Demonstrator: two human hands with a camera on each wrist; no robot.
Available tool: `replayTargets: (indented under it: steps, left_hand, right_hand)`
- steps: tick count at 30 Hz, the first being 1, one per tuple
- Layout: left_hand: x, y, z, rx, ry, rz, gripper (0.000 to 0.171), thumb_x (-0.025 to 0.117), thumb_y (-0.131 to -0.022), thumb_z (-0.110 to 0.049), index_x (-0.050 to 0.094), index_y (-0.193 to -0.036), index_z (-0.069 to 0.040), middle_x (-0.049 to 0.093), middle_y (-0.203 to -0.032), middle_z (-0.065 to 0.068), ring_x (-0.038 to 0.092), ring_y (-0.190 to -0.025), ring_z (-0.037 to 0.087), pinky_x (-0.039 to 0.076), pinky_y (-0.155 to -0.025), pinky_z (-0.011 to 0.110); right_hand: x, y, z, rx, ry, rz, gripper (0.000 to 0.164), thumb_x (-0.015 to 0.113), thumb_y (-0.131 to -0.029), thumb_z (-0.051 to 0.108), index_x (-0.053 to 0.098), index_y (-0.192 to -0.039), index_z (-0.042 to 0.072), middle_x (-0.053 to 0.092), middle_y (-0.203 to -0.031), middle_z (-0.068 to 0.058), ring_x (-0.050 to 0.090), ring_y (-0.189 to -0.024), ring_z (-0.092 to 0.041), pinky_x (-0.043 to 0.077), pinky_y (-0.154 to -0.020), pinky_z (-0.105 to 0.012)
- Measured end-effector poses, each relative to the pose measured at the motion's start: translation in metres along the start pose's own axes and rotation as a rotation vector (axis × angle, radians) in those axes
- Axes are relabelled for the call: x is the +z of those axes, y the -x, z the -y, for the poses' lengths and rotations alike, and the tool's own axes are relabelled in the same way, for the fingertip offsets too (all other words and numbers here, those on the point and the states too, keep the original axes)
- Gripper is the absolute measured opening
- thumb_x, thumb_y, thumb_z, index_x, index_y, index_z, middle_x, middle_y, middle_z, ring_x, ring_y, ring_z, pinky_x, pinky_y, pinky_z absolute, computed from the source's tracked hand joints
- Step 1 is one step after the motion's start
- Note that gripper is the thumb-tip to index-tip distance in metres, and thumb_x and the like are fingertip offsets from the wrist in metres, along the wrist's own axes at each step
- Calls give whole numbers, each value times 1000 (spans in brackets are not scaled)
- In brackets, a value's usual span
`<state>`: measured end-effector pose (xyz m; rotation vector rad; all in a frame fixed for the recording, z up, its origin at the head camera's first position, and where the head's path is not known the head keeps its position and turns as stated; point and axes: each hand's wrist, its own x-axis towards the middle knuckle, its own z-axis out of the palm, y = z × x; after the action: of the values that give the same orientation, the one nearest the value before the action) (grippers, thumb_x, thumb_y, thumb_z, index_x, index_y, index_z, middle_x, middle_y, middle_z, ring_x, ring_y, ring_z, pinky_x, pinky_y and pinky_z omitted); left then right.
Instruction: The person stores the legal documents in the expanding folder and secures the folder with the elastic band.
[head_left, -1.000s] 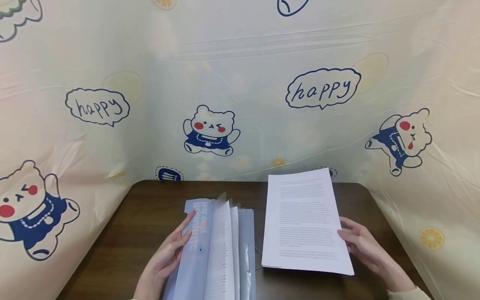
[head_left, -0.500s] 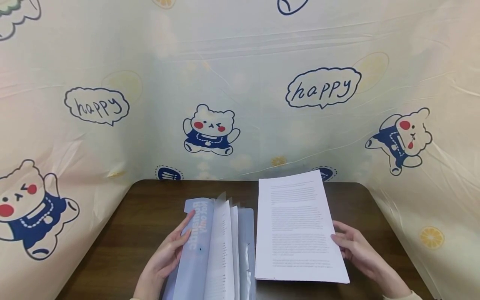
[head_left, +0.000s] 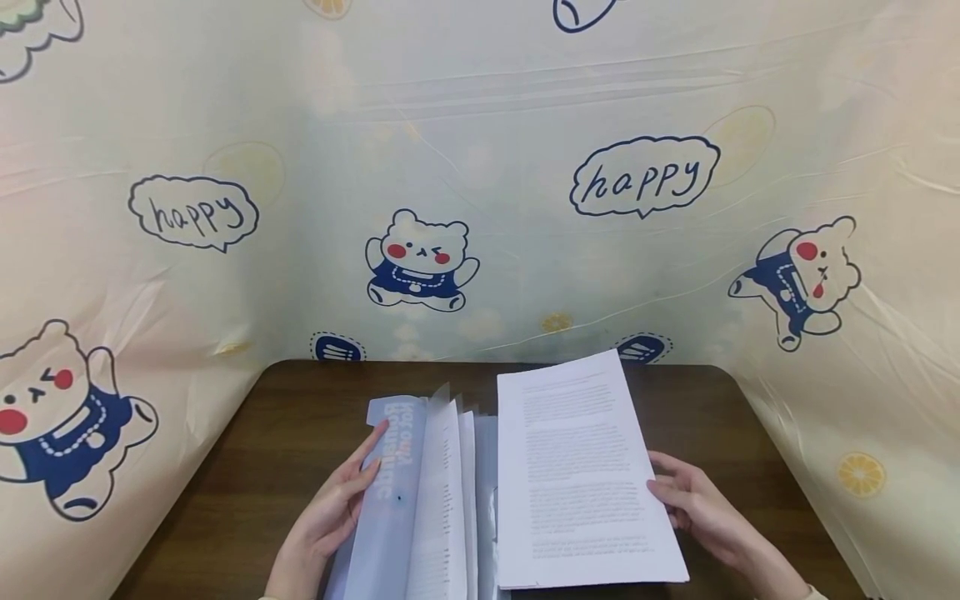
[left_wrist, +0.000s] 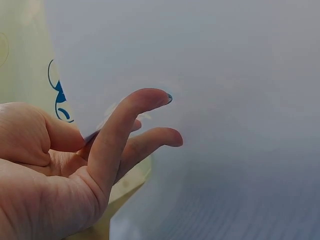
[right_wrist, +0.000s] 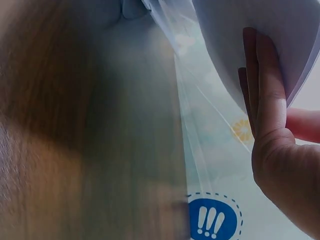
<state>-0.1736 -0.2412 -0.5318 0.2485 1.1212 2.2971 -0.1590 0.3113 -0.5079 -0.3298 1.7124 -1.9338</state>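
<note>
A blue translucent file folder (head_left: 386,508) stands partly open on the near side of the table, with printed sheets (head_left: 438,508) inside. My left hand (head_left: 333,508) grips the folder's cover along its left edge; in the left wrist view the thumb and fingers (left_wrist: 120,130) are on either side of a thin sheet-like surface. To the right, a stack of printed paper (head_left: 577,483) is held up, tilted, by my right hand (head_left: 697,500), which pinches its right edge. The stack's left side covers the folder's right part. In the right wrist view, fingers lie behind the stack (right_wrist: 225,55).
The brown wooden table (head_left: 247,467) stretches out on both sides and behind the folder. A pale curtain (head_left: 517,208) with printed bears and speech bubbles hangs around its back and sides.
My right hand has brought the paper stack left and a little nearer to me, so it now overlaps the folder's right side. The left hand and folder have hardly moved.
</note>
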Motion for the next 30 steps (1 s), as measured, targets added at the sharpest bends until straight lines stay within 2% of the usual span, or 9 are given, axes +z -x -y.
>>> replayTargets:
  steps: [6, 12, 21, 30]
  left_hand:
    - [-1, 1, 1, 15, 19, 30, 70, 26, -121, -9, -7, -176, -38, 65, -152, -7, 69, -135, 8, 58, -110, 25]
    - [-1, 0, 2, 21, 16, 25, 70, 27, -121, -9, -6, -176, -38, 65, -153, -8, 69, -136, 8, 58, -111, 25]
    - [0, 1, 0, 7, 34, 23, 71, 27, -121, -10, -10, -175, -38, 66, -152, -8, 70, -135, 8, 57, -110, 23]
    - [-3, -1, 0, 32, 39, 49, 70, 24, -122, -9, -14, -175, -35, 67, -152, -6, 71, -134, 10, 60, -107, 25]
  right_hand:
    - [11, -3, -7, 15, -9, 31, 71, 44, -118, 11, -2, -162, -22, 81, -127, -1, 81, -105, -14, 67, -77, -26]
    - [19, -5, -14, 24, -21, 50, 71, 45, -118, 10, -1, -161, -23, 81, -125, -4, 81, -102, -12, 63, -71, -21]
    - [27, -6, -23, 13, -46, 82, 71, 45, -117, 8, -2, -160, -24, 82, -125, -5, 81, -103, -12, 67, -75, -24]
    - [35, -7, -22, 20, -70, 98, 70, 47, -117, 9, 2, -161, -23, 81, -125, -5, 81, -103, -13, 68, -77, -26]
